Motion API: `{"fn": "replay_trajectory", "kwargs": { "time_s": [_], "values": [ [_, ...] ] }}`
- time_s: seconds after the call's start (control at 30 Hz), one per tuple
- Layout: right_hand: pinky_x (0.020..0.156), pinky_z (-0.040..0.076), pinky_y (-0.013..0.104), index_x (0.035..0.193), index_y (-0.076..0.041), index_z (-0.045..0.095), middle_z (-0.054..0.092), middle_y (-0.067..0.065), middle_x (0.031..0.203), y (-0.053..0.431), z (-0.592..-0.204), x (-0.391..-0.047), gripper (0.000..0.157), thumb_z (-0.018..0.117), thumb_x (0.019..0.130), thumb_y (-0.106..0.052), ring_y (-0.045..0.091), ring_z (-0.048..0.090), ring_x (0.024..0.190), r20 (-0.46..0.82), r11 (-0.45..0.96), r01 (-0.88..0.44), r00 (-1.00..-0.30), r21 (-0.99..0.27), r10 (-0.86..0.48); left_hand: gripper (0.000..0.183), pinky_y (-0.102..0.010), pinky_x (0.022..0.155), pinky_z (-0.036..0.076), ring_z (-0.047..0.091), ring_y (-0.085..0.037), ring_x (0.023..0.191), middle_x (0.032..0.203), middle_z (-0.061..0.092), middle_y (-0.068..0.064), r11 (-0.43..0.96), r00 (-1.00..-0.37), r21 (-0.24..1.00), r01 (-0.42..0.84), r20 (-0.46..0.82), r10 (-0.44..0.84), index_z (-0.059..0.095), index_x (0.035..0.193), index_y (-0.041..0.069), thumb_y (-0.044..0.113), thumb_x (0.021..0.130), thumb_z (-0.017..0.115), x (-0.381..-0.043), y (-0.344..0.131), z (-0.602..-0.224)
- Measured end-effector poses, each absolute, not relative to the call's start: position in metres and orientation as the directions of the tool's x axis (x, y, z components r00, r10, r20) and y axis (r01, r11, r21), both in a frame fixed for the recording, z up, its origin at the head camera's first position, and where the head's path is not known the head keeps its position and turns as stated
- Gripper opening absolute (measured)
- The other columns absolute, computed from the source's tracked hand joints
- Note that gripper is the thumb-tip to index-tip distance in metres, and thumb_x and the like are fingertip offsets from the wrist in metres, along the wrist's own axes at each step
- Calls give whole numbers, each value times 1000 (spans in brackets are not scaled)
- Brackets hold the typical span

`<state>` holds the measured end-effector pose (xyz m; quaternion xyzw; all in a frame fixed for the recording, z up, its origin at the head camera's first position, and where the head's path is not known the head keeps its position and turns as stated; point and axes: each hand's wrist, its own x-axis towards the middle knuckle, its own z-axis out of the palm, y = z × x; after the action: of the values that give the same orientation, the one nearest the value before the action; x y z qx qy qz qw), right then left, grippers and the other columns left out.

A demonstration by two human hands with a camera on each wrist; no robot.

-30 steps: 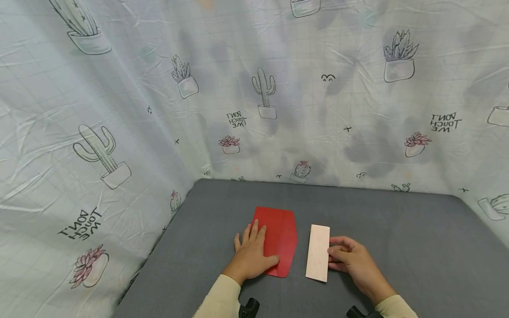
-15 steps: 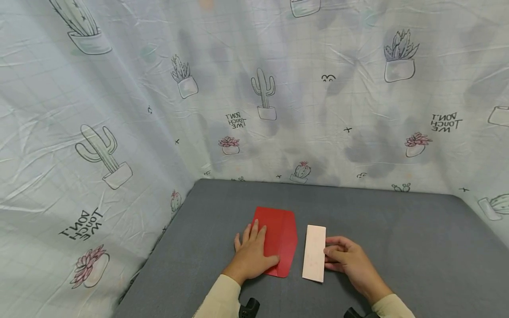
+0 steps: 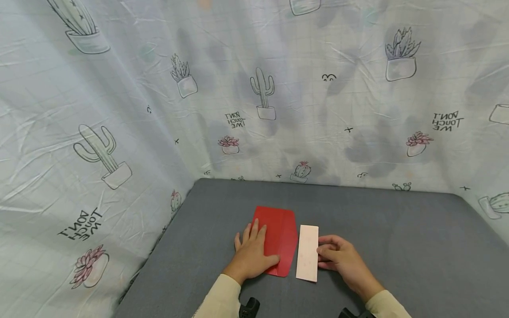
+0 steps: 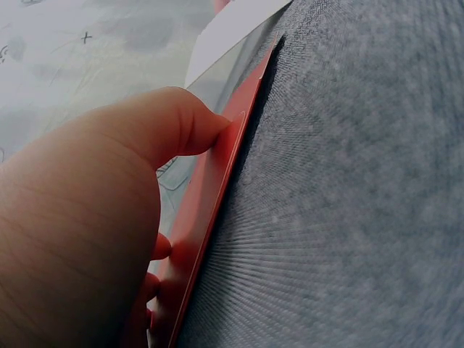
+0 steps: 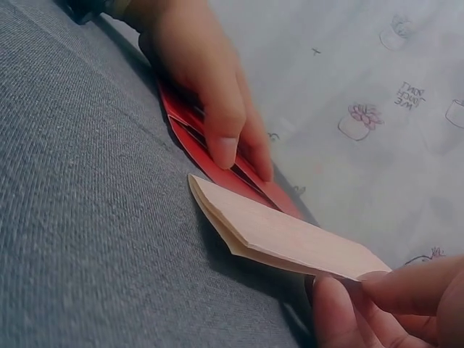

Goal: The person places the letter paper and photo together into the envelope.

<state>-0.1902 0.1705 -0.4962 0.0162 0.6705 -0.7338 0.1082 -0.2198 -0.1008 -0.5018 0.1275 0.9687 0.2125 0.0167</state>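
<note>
A red paper envelope (image 3: 280, 225) lies flat on the grey table, its flap unfolded toward the right. My left hand (image 3: 251, 256) rests on it with fingers spread, the thumb near its lower edge. Between the thumb and fingers of my right hand (image 3: 343, 258) is a folded pale pink sheet of paper (image 3: 307, 254), pinched by its right edge. Its layers show at the near end in the right wrist view, where the folded paper (image 5: 290, 235) is held just off the cloth. The paper stands close beside the flap; the envelope's mouth gapes slightly in that view.
Grey cloth covers the table (image 3: 377, 221). A pale curtain (image 3: 302, 88) printed with potted cacti hangs behind the table and along its left side. Black wrist cameras (image 3: 249, 307) sit at both cuffs.
My right hand has carried the folded paper left, narrowing the gap to the envelope's flap. The left hand and the envelope stay in place.
</note>
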Motion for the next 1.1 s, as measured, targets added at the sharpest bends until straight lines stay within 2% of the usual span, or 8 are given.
{"fn": "replay_trajectory", "kwargs": {
  "time_s": [1.1],
  "values": [
    [70,55,43,119,12,51,63,18,92,145,-496,-200,38,64,87,-2,29,64,81,-183,-73,196,-971,-978,-157,92,-66,102,3,8,-32,141,158,13,-8,885,-970,408,227,12,243,31,150,14,55,74,61,-218,-100,-499]
  ]
}}
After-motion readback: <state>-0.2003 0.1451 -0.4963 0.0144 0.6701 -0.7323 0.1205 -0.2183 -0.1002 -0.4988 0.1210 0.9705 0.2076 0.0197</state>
